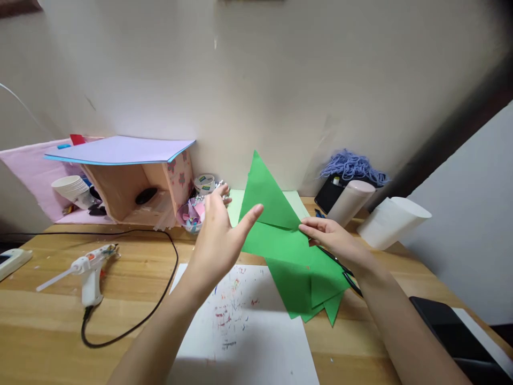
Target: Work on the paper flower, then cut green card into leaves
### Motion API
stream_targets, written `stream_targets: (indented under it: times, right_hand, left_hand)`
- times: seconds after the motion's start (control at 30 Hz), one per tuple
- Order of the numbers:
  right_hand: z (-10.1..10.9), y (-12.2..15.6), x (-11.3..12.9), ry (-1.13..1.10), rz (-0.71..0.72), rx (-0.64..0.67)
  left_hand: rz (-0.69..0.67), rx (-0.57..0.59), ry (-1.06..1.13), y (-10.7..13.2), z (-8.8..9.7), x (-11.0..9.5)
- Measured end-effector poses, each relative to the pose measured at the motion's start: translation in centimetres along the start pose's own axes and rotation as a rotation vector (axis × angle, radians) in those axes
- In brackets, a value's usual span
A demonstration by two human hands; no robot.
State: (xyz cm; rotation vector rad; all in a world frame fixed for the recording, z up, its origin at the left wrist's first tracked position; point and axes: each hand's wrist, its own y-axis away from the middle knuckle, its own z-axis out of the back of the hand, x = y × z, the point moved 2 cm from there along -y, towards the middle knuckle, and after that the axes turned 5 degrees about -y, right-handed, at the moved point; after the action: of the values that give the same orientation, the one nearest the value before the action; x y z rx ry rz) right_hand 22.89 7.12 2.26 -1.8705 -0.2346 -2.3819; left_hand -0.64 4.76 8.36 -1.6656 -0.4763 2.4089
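A folded sheet of green paper [280, 235] stands tilted above the wooden table, its point up against the wall. My right hand [332, 240] pinches its right edge with fingers closed on the paper. My left hand [218, 235] is open, fingers stretched upward, the thumb touching the paper's left edge. Under the paper lies a white sheet [248, 326] stained with paint marks. Black scissors [347, 272] lie partly hidden beneath my right wrist.
A white glue gun [90, 267] with a black cord [160, 299] lies at left. A pink box [132, 192] under purple sheets, paper cups [72, 190], a bowl of scraps [192, 214], tape [204, 183], blue yarn [352, 166], white rolls [390, 219] line the wall.
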Motion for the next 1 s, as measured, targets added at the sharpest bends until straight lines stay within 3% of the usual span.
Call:
stream_targets:
  times: [0.17, 0.37, 0.47, 0.77, 1.0]
  right_hand:
    - [-0.3, 0.8, 0.9, -0.113, -0.031, 0.119]
    - [-0.6, 0.9, 0.9, -0.044, -0.050, 0.179]
    - [-1.0, 0.6, 0.7, -0.043, -0.039, 0.204]
    - [-1.4, 0.3, 1.1, 0.026, -0.054, 0.065]
    - [-1.5, 0.3, 0.9, 0.044, -0.050, 0.041]
  left_hand:
    - [0.121, 0.328, -0.010, -3.8, -2.5, 3.9]
    - [0.115, 0.449, 0.041, -3.4, -3.4, 4.6]
    - [0.109, 0.449, 0.067, -3.2, -3.7, 4.5]
    - [0.063, 0.411, 0.065, -3.5, -4.1, 5.1]
    - [-0.008, 0.362, 0.000, -3.7, -4.2, 5.3]
